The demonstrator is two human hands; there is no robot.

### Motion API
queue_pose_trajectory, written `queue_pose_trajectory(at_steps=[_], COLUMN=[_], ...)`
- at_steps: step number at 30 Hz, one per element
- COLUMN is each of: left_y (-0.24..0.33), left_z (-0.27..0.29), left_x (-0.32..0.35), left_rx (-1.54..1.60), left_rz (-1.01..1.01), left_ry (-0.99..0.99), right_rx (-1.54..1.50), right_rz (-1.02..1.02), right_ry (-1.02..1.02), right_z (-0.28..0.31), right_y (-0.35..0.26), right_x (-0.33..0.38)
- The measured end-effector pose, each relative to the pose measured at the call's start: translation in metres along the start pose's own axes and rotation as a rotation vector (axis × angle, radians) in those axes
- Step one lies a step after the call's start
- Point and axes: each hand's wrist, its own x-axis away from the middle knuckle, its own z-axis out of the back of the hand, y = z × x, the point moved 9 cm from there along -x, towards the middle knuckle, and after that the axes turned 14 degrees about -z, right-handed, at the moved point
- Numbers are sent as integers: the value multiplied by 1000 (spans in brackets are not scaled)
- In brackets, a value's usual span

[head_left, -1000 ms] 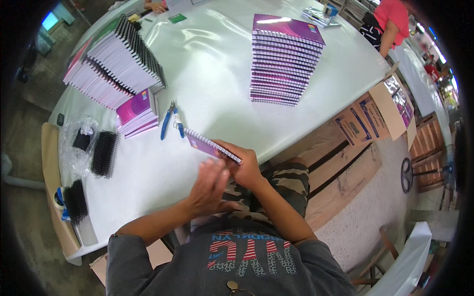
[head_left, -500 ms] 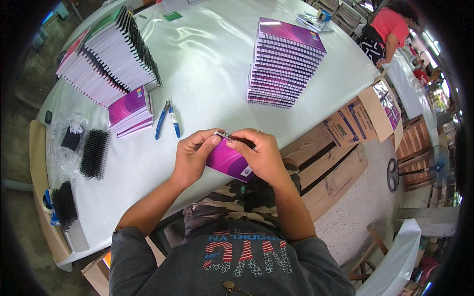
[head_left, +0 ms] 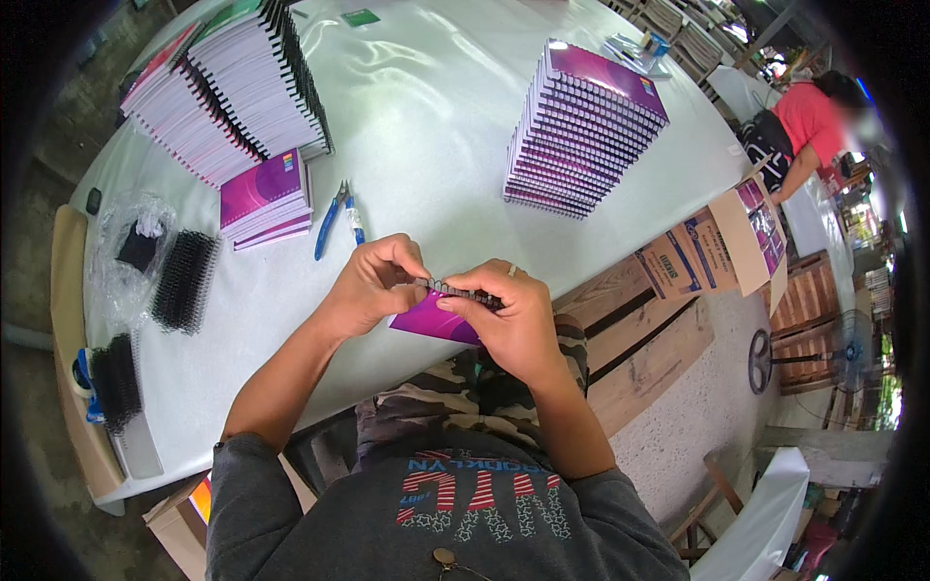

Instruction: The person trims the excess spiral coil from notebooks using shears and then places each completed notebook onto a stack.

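At the table's near edge, over my lap, I hold a purple-covered notebook (head_left: 434,320) with both hands. A dark spiral binding coil (head_left: 448,289) runs along its upper edge. My left hand (head_left: 373,288) pinches the coil's left end between thumb and fingertips. My right hand (head_left: 509,318) grips the notebook and coil, thumb on the cover and fingers behind the edge. The right palm hides part of the coil. Beyond my left hand lie blue-handled cutting pliers (head_left: 334,225), and a short pile of purple notebooks (head_left: 263,201) sits to their left.
A tall stack of bound purple notebooks (head_left: 584,131) stands far right, thicker bound books (head_left: 228,92) far left. Black coils (head_left: 184,281) and a clear plastic bag (head_left: 102,242) lie at left. An open carton (head_left: 712,254) stands right of the table; a person in pink (head_left: 809,121) bends beyond it.
My left fingers have shifted to the coil's end and that hand has lifted slightly. The notebook has tilted, with less of its cover showing. The person at right reaches toward the carton.
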Motion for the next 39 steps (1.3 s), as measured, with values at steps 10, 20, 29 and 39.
queue_pose_trajectory(at_steps=[10, 20, 29, 39], left_y=[11, 46, -6, -55], left_z=[-4, -49, 79, 25], left_x=[-1, 3, 4, 19], left_rx=[-162, -723, -1840, 235], left_rz=[-186, -630, 162, 479], left_ry=[34, -313, 142, 280], right_rx=[272, -505, 315, 149], right_rz=[249, -58, -101, -166], right_ry=[90, 391, -166, -181], right_z=[3, 65, -27, -31], right_y=[-8, 57, 77, 102], right_x=[-5, -61, -98, -97])
